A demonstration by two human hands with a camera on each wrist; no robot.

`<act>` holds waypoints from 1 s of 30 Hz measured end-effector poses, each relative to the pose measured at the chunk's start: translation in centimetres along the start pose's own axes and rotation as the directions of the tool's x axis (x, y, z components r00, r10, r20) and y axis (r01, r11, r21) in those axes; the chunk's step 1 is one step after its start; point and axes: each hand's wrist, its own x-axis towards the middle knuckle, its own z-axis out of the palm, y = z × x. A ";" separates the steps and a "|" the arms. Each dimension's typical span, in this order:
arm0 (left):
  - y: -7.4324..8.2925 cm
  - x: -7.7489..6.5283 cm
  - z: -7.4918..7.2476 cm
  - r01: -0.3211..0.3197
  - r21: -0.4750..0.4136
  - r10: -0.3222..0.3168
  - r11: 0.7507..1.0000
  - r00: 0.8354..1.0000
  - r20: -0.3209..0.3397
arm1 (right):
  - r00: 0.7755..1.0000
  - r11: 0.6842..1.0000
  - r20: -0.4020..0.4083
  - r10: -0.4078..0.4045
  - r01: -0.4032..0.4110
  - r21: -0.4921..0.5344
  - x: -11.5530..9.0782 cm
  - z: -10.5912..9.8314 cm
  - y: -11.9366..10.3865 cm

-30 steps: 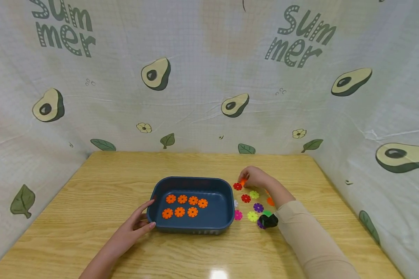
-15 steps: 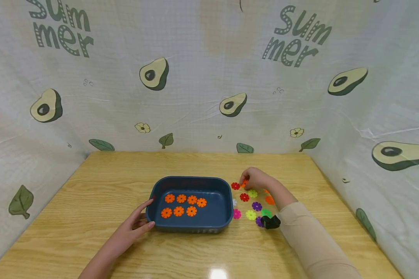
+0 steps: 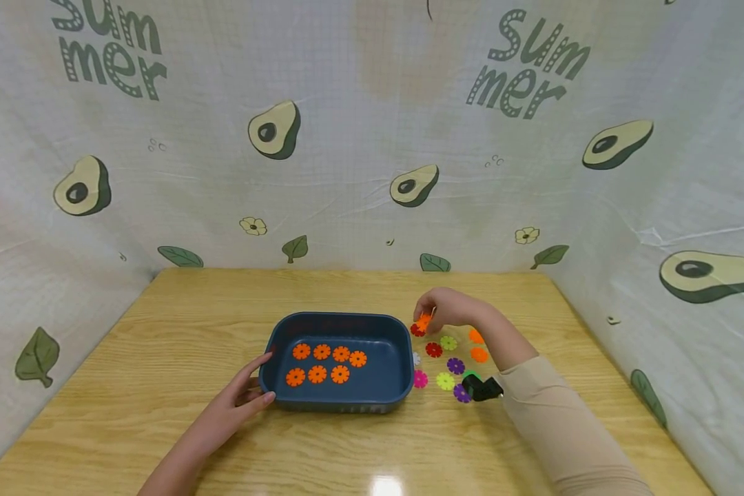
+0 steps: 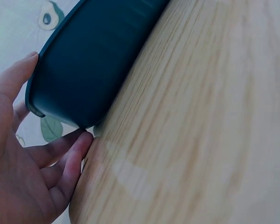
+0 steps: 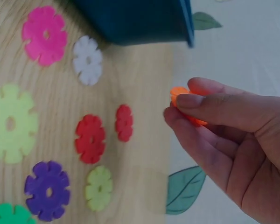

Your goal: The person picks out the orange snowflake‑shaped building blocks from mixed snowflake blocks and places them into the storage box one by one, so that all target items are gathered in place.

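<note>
At the left end of a dark blue plastic tub [image 3: 337, 401], my left hand [image 3: 229, 406] holds the rim and near corner. The left wrist view shows its thumb and fingers against the tub's end wall. Inside lie several orange notched discs [image 3: 317, 374], arranged in two rows. Right of the tub, my right hand [image 3: 451, 308] pinches another orange disc [image 5: 178, 93] between thumb and fingers, raised off the table. Under it in the head view is a red disc [image 3: 417, 331], partly covered. A second red disc [image 5: 90, 139] lies close by.
Loose discs lie right of the tub: pink [image 3: 420, 379], white [image 5: 87, 60], purple [image 3: 455, 366], yellow-green [image 3: 445, 381], green [image 5: 11, 214] and orange [image 3: 479, 355]. A black device [image 3: 482, 388] is at the right sleeve. A printed cloth [image 3: 347, 227] hangs behind the wooden table [image 3: 223, 303].
My right hand has picked an orange disc up from the table and moved slightly left toward the tub. My left hand and the tub stay put.
</note>
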 end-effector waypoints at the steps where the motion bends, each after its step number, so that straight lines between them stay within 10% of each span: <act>1: 0.0 0.0 0.0 0.004 -0.002 -0.004 1.000 1.000 0.000 | 1.000 1.000 0.015 -0.007 0.007 0.003 -0.1 -0.1 -0.4; 30: -0.1 0.0 -0.1 -0.002 -0.019 0.002 1.000 1.000 0.019 | 0.984 0.998 0.169 -0.057 0.056 0.009 0.1 1.5 -8.5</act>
